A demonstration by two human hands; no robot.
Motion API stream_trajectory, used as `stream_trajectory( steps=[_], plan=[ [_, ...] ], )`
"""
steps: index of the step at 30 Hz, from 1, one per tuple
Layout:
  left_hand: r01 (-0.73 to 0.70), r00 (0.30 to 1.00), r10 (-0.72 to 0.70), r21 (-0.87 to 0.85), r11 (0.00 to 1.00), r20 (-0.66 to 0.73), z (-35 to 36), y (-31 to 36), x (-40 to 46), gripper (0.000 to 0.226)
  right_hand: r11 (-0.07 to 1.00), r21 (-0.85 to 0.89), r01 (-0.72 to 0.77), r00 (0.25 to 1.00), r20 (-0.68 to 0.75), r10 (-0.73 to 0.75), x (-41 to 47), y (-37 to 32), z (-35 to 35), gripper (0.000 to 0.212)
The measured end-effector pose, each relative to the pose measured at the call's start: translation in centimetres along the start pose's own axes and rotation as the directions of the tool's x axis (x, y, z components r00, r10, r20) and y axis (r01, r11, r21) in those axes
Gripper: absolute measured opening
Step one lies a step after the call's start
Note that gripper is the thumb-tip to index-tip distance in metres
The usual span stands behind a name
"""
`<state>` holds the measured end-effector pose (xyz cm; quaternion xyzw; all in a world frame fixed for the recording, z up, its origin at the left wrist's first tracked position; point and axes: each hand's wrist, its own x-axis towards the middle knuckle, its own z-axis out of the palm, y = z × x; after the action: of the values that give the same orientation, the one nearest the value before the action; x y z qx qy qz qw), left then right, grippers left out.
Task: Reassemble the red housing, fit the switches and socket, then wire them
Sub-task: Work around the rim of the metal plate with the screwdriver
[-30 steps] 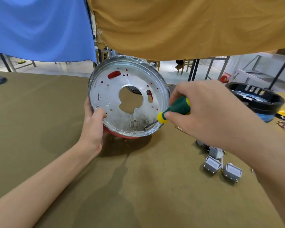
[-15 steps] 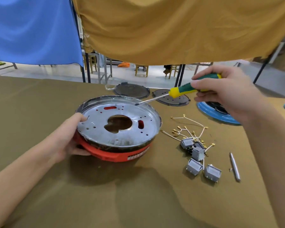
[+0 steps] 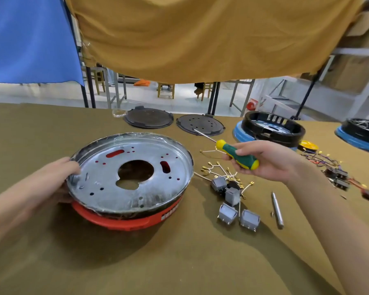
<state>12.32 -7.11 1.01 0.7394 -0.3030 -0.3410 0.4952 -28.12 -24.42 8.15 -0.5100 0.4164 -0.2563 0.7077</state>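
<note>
Red housing (image 3: pixel 124 222) sits flat on the olive table (image 3: pixel 179 262), centre-left, metal plate (image 3: pixel 128 177) face up, presumably so the screw holes stay reachable. Left hand (image 3: pixel 58 179) clasps the housing's left rim, steadying it; fingers past the rim are blurred, so exact hold uncertain. Right hand (image 3: pixel 264 160) is wrapped around the green-yellow screwdriver (image 3: pixel 237 156), raised right of the housing, tip pointing far-left, clear of work. Grey switches (image 3: pixel 232 201) lie loose near-right of the housing, unfitted. Gold-tipped wires (image 3: pixel 222 173) lie beside them, within reach.
</note>
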Motion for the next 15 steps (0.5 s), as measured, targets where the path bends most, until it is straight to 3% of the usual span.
stream_trajectory(
  steps=[3, 5, 7, 9, 12, 14, 15],
  plan=[
    [-0.007, 0.998, 0.005, -0.027, 1.000, -0.061, 0.6, 0.1, 0.8, 0.010, 0.994, -0.076, -0.084, 0.996, -0.036, 0.082, -1.0, 2.2, -0.5, 0.031],
    [0.013, 0.994, -0.008, 0.040, 0.999, -0.111, 0.7, 0.0, 2.3, 0.012, 0.953, -0.290, -0.090, 0.993, -0.098, 0.064, -1.9, 3.5, -0.6, 0.019],
    [0.045, 0.992, -0.029, 0.134, 0.990, -0.121, 0.5, -0.3, 3.5, 0.014, 0.787, -0.608, -0.107, 0.985, -0.172, 0.001, -2.8, 3.9, -0.5, 0.023],
    [0.049, 0.997, -0.043, 0.119, 0.992, -0.058, 0.6, -0.5, 3.9, 0.007, 0.606, -0.783, -0.143, 0.971, -0.229, -0.067, -3.7, 3.8, -0.6, 0.028],
    [0.026, 1.000, -0.028, 0.120, 0.992, 0.015, 0.3, -0.6, 3.1, 0.016, 0.398, -0.892, -0.212, 0.959, -0.269, -0.092, -4.8, 3.3, -1.0, 0.035],
    [0.004, 0.993, -0.005, 0.002, 1.000, 0.121, 0.6, 0.1, 1.1, 0.012, 0.286, -0.925, -0.251, 0.962, -0.270, -0.029, -5.4, 3.2, -1.0, 0.038],
    [0.011, 0.985, 0.002, -0.071, 0.997, 0.171, 0.9, 0.5, -0.3, 0.025, 0.241, -0.935, -0.258, 0.964, -0.266, 0.001, -5.6, 3.2, -1.1, 0.038]
  ],
)
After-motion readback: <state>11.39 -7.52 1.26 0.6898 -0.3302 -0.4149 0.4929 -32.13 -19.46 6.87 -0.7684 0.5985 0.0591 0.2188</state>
